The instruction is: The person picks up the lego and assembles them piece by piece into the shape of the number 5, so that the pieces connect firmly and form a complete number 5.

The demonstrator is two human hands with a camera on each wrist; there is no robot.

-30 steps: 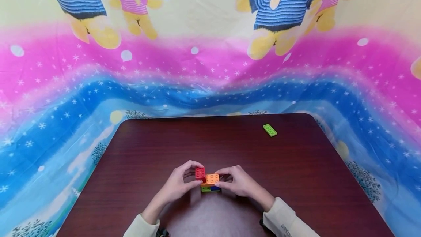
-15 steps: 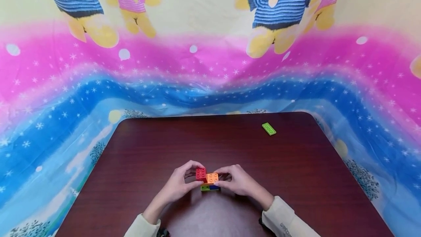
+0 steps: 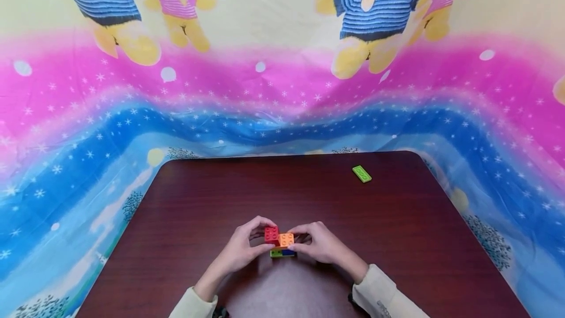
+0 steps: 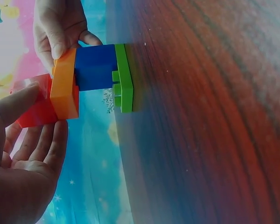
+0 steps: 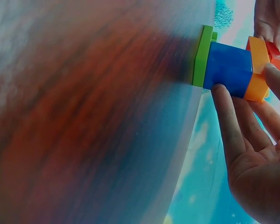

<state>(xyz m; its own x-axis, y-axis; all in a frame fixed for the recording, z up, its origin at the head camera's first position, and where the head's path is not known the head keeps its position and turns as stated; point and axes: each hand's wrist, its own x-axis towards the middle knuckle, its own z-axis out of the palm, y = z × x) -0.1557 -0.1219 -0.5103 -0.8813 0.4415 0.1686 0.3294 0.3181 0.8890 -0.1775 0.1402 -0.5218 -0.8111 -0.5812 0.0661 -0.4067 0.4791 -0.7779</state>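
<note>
A stack of toy building bricks stands on the table: a green plate (image 4: 126, 79) at the bottom, a blue brick (image 4: 95, 67) on one end of it, and an orange brick (image 3: 286, 240) above that. On the orange brick's left part is a red brick (image 3: 271, 234). My left hand (image 3: 240, 247) grips the red brick between thumb and fingers. My right hand (image 3: 322, 243) holds the orange brick's right end by the thumb. In the right wrist view, a fingertip (image 5: 219, 88) of that hand touches the blue brick. The orange brick's left end overhangs the green plate's studs.
A separate light green plate (image 3: 362, 174) lies at the back right of the dark wooden table (image 3: 220, 185). A printed cloth (image 3: 282, 82) with bears hangs behind the table and around its sides.
The red brick has shifted slightly right and levelled over the orange brick, covering more of its studs. My left hand moved with it, while my right hand stays nearly still.
</note>
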